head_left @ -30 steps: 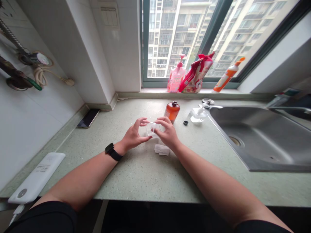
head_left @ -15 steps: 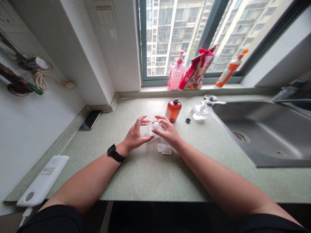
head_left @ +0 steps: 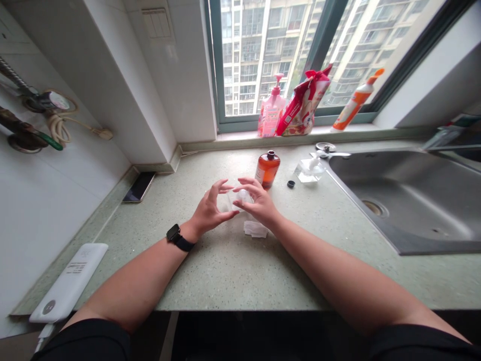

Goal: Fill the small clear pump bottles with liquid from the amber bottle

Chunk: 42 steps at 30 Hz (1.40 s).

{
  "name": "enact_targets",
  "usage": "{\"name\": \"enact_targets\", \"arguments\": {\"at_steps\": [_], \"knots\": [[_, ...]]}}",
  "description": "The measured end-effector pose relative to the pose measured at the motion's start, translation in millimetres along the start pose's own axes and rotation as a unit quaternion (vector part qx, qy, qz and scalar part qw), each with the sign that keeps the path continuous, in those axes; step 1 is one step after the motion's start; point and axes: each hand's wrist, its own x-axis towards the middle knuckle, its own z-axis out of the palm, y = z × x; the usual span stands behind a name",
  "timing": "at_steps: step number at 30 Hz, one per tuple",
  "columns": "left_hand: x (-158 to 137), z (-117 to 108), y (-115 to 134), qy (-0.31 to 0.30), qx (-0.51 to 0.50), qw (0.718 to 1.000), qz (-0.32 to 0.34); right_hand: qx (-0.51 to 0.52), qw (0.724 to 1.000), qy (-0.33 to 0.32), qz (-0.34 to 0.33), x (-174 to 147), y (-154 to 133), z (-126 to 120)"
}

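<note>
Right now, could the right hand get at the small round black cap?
Probably yes: nothing visible stands between the right hand and the small round black cap, though that hand seems busy with a clear plastic container.

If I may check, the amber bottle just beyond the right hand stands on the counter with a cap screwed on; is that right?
Not quite: in the head view the amber bottle is open at the top, and a black cap lies to its right. It does stand on the counter, just beyond the right hand.
</note>
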Motion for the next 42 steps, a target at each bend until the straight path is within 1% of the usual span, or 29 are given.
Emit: {"name": "enact_targets", "arguments": {"at_steps": [3, 7, 10, 14, 18, 21, 27, 34, 38, 42], "knots": [[0.8, -0.4, 0.8, 0.007, 0.004, 1.000, 0.008, 0.009, 1.000, 0.020, 0.007, 1.0, 1.5, -1.9], [2.4, -3.3, -1.1, 0.030, 0.006, 1.000, -0.005, 0.028, 0.998, 0.047, 0.010, 1.7, 5.0, -4.0], [1.9, -3.2, -1.5, 0.025, 0.012, 1.000, -0.002, 0.024, 0.999, 0.038, -0.006, 0.4, 4.1, -1.4], [0.3, -1.4, 0.1, -0.001, 0.021, 1.000, 0.023, -0.016, 1.000, 0.018, -0.011, -0.6, 0.1, 1.1], [0.5, -2.3, -1.5, 0.023, 0.027, 0.999, 0.018, 0.006, 0.999, 0.037, 0.008, 1.2, 0.9, -3.5], [0.6, -3.5, -4.1, 0.039, 0.030, 0.999, 0.011, 0.014, 0.999, 0.039, 0.004, 1.7, 3.2, -5.5], [-1.0, -1.9, -3.3, 0.013, 0.046, 0.998, 0.033, 0.001, 1.000, 0.014, -0.013, 0.8, 3.6, -1.5], [0.1, -4.6, -5.4, 0.031, 0.068, 0.997, 0.026, 0.060, 0.998, 0.028, 0.004, 3.9, 7.4, -3.8], [0.5, -7.2, -5.4, 0.031, 0.097, 0.994, 0.031, 0.068, 0.997, 0.023, -0.003, 5.0, -0.6, -6.2], [0.4, -9.5, -5.6, 0.025, 0.118, 0.992, 0.041, 0.140, 0.989, 0.038, 0.026, 9.5, -11.2, -13.5]]}}
